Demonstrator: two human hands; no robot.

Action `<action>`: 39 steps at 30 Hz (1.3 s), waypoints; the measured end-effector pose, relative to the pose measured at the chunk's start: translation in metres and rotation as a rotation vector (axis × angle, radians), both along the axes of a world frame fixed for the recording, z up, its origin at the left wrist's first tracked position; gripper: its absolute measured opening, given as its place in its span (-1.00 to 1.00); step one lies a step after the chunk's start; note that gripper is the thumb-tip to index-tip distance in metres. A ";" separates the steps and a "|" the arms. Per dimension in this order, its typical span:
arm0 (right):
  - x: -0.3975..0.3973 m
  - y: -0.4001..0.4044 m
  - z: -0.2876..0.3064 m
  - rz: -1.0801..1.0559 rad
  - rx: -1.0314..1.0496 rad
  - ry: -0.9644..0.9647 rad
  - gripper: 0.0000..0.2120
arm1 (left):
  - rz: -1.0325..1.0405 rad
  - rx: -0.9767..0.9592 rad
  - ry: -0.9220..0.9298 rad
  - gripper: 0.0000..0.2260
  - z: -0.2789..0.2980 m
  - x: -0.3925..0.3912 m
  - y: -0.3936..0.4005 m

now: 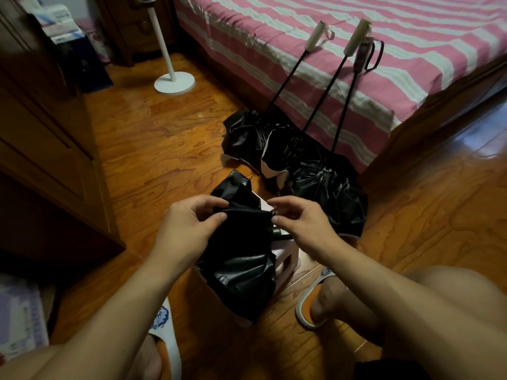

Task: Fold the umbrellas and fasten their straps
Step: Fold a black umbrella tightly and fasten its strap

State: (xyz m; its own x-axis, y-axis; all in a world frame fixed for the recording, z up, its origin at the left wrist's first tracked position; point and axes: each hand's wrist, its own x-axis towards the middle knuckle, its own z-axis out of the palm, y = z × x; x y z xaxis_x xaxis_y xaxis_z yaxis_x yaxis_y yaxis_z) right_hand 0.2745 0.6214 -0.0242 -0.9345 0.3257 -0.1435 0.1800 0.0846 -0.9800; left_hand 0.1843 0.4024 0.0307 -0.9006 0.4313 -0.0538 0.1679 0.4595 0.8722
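A collapsed black umbrella (241, 259) with a pale outer side hangs between my knees, its canopy loose and crumpled. My left hand (189, 226) pinches a fold of its black fabric between thumb and fingers. At the fabric's right edge, my right hand (299, 220) pinches the canopy with curled fingers. Three more black umbrellas lean against the bed with shafts extended: one with a cream handle (315, 37), a second cream handle (356, 37), and one with a dark handle (363, 54). Their slack canopies (301, 165) lie heaped on the floor.
A bed with a pink-and-white striped cover (356, 50) fills the upper right. A white stand with a round base (174, 83) is on the wooden floor (153, 149). Dark wooden cabinets (41, 133) line the left. My feet wear slippers (312, 305).
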 end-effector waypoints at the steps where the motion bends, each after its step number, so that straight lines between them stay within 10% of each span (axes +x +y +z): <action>1: -0.001 0.001 0.000 -0.017 0.012 0.026 -0.67 | 0.009 0.013 -0.022 -0.81 0.000 -0.001 -0.001; 10: 0.003 0.005 0.001 0.009 -0.116 -0.048 -0.45 | -0.046 -0.008 -0.078 -0.78 0.000 0.001 -0.009; 20: 0.016 0.003 -0.028 0.041 0.837 0.258 -0.86 | -0.127 -0.080 -0.037 -0.78 -0.002 0.021 -0.023; 26: 0.019 0.004 -0.036 0.106 1.024 0.368 -0.84 | -0.093 -0.055 0.153 -0.86 -0.009 0.030 -0.027; 33: -0.003 0.011 -0.020 -0.055 0.940 0.302 -0.94 | 0.049 -0.039 0.293 -0.88 -0.010 0.019 -0.014; 39: -0.072 0.003 -0.006 -0.146 0.539 -0.136 -0.89 | 0.154 0.014 0.094 -0.93 -0.001 0.006 -0.007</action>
State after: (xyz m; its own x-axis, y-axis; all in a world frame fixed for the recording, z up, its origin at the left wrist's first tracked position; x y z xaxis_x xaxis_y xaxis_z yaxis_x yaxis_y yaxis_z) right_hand 0.2028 0.6242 -0.0301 -0.8593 0.5101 -0.0372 0.3484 0.5306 -0.7727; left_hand 0.1901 0.3958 0.0295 -0.9568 0.2881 0.0391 0.1781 0.4741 0.8623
